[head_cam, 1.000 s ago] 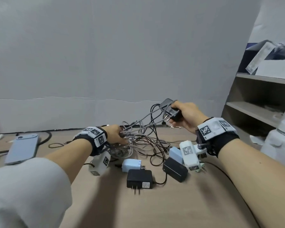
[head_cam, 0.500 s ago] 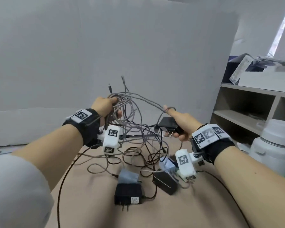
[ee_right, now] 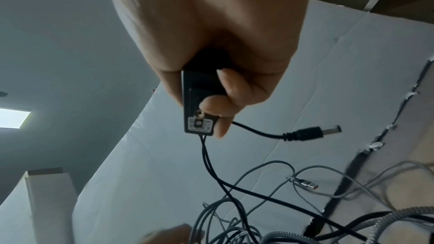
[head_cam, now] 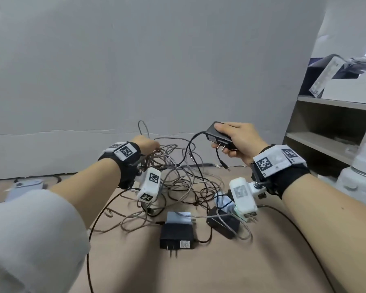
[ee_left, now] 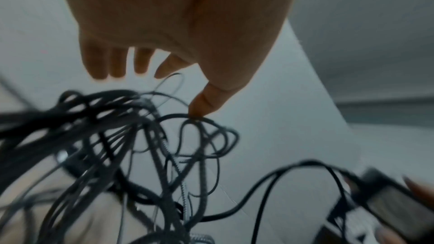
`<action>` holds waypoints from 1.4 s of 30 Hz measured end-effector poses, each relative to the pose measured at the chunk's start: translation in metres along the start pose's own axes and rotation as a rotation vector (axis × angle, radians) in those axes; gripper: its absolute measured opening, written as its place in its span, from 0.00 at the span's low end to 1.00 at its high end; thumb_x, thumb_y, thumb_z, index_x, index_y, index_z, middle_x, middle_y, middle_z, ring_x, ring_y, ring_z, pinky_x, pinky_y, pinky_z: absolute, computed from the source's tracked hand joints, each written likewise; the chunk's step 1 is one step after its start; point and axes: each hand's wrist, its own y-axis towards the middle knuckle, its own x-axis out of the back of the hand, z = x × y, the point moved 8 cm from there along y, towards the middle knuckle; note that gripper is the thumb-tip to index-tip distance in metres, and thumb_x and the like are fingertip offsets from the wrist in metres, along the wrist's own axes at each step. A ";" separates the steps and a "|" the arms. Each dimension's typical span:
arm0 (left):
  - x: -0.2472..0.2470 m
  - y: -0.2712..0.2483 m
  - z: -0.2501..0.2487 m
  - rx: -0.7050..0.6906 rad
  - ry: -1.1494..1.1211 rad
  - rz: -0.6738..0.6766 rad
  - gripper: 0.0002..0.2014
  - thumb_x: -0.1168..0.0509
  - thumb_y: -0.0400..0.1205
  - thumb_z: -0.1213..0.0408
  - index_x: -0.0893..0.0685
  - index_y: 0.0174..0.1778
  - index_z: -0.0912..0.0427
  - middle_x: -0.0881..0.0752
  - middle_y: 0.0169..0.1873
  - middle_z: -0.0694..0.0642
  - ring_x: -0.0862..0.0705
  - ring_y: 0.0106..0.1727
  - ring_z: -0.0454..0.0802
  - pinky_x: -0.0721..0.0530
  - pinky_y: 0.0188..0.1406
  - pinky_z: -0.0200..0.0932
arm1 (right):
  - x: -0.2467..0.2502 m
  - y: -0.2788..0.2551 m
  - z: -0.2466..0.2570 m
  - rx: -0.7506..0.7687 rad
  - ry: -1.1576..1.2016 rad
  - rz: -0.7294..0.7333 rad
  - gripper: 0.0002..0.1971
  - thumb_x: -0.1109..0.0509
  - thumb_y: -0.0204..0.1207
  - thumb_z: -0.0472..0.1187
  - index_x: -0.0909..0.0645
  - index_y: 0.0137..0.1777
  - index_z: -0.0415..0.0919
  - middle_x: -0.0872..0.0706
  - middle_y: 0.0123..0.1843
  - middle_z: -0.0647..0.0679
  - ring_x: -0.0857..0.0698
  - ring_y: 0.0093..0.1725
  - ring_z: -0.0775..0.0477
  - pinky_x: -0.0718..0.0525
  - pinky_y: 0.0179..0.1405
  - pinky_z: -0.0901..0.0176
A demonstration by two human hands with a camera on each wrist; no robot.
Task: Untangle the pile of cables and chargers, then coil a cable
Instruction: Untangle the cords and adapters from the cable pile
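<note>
A person's right hand point(head_cam: 239, 140) is gripping a black charger point(head_cam: 218, 135) with curled fingers, lifted above the tangle of cables point(head_cam: 178, 176), its thin black cord point(ee_right: 206, 157) looping down into the pile and its barrel plug point(ee_right: 312, 134) dangling free. The left hand point(head_cam: 146, 144) is hovering at the heap's top with fingers spread, thumb seemingly touching one loop, though blur is hiding any real grip; ideally it would be pinning the grey strands while the charger draws away slowly. The pile is lying on a tan table point(head_cam: 220, 271) before a grey wall point(head_cam: 156, 60), shelves point(head_cam: 334, 123) standing to the right.
</note>
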 end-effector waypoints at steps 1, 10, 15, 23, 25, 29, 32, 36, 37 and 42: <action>0.012 -0.010 -0.014 -0.059 0.140 -0.084 0.13 0.35 0.84 0.58 0.19 0.61 0.61 0.20 0.59 0.67 0.18 0.57 0.63 0.22 0.47 0.42 | -0.002 0.000 0.004 0.027 0.013 -0.006 0.11 0.27 0.82 0.46 0.12 0.53 0.38 0.10 0.39 0.32 0.25 0.23 0.45 0.34 0.18 0.65; -0.026 -0.073 -0.091 -0.649 0.079 0.208 0.10 0.39 0.90 0.58 0.15 0.55 0.57 0.06 0.42 0.50 0.10 0.42 0.40 0.17 0.49 0.39 | -0.015 -0.005 0.029 0.148 0.066 -0.004 0.10 0.28 0.82 0.45 0.11 0.49 0.38 0.10 0.39 0.30 0.22 0.29 0.39 0.33 0.17 0.63; -0.018 -0.065 -0.075 -0.627 -0.029 0.182 0.13 0.38 0.90 0.63 0.13 0.44 0.63 0.09 0.32 0.53 0.10 0.32 0.45 0.14 0.36 0.35 | 0.012 -0.002 0.006 0.052 -0.014 -0.178 0.10 0.29 0.81 0.45 0.12 0.44 0.40 0.09 0.39 0.30 0.25 0.19 0.46 0.34 0.18 0.64; 0.021 -0.027 -0.042 -0.415 -0.076 -0.058 0.04 0.32 0.85 0.71 0.14 0.45 0.63 0.09 0.38 0.60 0.07 0.37 0.57 0.07 0.36 0.52 | 0.008 0.001 -0.013 -0.022 -0.039 -0.182 0.12 0.30 0.81 0.45 0.13 0.42 0.38 0.10 0.37 0.33 0.24 0.19 0.48 0.35 0.19 0.64; 0.036 -0.024 -0.031 -0.341 -0.331 -0.159 0.05 0.35 0.87 0.72 0.16 0.47 0.68 0.11 0.38 0.65 0.08 0.34 0.60 0.07 0.34 0.54 | 0.009 0.003 -0.016 -0.047 -0.040 -0.200 0.11 0.31 0.81 0.44 0.14 0.42 0.38 0.10 0.36 0.33 0.24 0.20 0.47 0.35 0.19 0.65; 0.034 -0.042 -0.045 -0.448 -0.481 0.024 0.05 0.33 0.87 0.69 0.15 0.47 0.66 0.12 0.33 0.64 0.09 0.36 0.58 0.07 0.44 0.56 | 0.016 0.005 -0.018 -0.051 -0.012 -0.263 0.12 0.32 0.82 0.45 0.14 0.50 0.36 0.10 0.36 0.35 0.22 0.22 0.47 0.29 0.22 0.63; 0.027 -0.064 -0.062 -0.562 -0.389 0.144 0.07 0.33 0.87 0.65 0.13 0.49 0.66 0.14 0.31 0.59 0.09 0.40 0.56 0.08 0.45 0.51 | 0.016 0.006 -0.016 -0.049 0.026 -0.272 0.10 0.34 0.83 0.45 0.16 0.49 0.39 0.11 0.37 0.37 0.20 0.23 0.48 0.26 0.24 0.63; 0.017 -0.084 -0.074 -0.624 -0.394 0.268 0.11 0.36 0.89 0.65 0.11 0.49 0.67 0.15 0.35 0.64 0.11 0.42 0.58 0.10 0.46 0.48 | 0.011 0.005 -0.011 -0.027 0.064 -0.270 0.08 0.33 0.84 0.46 0.18 0.54 0.41 0.12 0.38 0.39 0.20 0.23 0.48 0.23 0.23 0.64; 0.008 -0.090 -0.074 -0.623 -0.354 0.360 0.11 0.35 0.88 0.65 0.10 0.48 0.65 0.14 0.36 0.65 0.11 0.43 0.58 0.10 0.47 0.48 | 0.010 0.006 -0.010 -0.018 0.070 -0.271 0.08 0.33 0.84 0.46 0.18 0.54 0.42 0.13 0.38 0.39 0.20 0.23 0.48 0.23 0.23 0.64; -0.040 -0.107 -0.053 -0.546 0.079 0.653 0.07 0.28 0.83 0.59 0.05 0.49 0.55 0.06 0.47 0.55 0.08 0.49 0.47 0.11 0.59 0.47 | 0.008 0.005 -0.004 0.010 0.088 -0.283 0.07 0.33 0.84 0.46 0.18 0.52 0.43 0.13 0.37 0.40 0.21 0.22 0.48 0.24 0.23 0.63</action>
